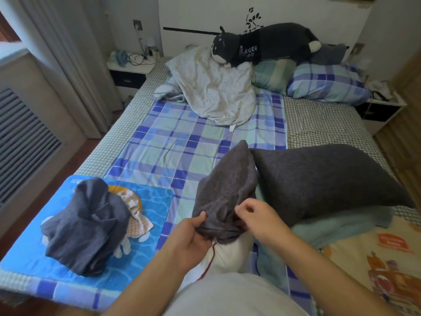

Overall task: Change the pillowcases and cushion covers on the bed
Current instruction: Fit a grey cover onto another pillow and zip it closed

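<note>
A dark grey cushion cover (227, 185) stands on end near the bed's foot, drawn over a white pillow insert (230, 254) whose lower end sticks out below. My left hand (193, 240) grips the cover's open hem on the left. My right hand (257, 217) pinches the hem on the right. A second cushion in a dark grey cover (323, 179) lies just to the right. A crumpled dark grey cover (84, 226) sits on a blue mat (155, 206) at the left. A bare white pillow (216, 87) lies further up the bed.
A plaid sheet (173, 142) covers the bed. At the headboard lie a plaid pillow (325, 85), a green checked pillow (273, 74) and a dark plush animal (268, 44). Nightstands (129, 71) flank the bed. A teal folded cloth (337, 226) lies under the right cushion.
</note>
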